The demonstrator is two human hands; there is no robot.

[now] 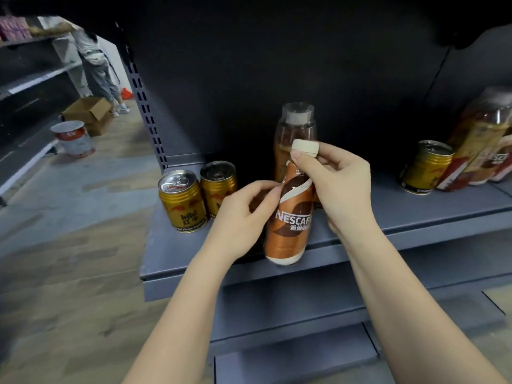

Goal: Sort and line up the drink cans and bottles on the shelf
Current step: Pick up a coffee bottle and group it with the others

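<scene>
A brown Nescafe bottle (291, 217) with a beige cap stands near the front edge of the grey shelf (415, 214). My right hand (335, 181) grips its neck and cap from the right. My left hand (246, 214) pinches its side from the left. A second coffee bottle (296, 134) stands right behind it. Two gold cans (181, 205) (219, 184) stand at the shelf's left end, one behind the other. Another gold can (425, 167) stands at the right, next to leaning bottles (482, 139).
Lower grey shelf boards (304, 309) stick out below the front edge. On the floor at the left are a red and white bucket (73, 138) and an open cardboard box (88, 113). A person (95, 62) stands by another shelf unit in the aisle.
</scene>
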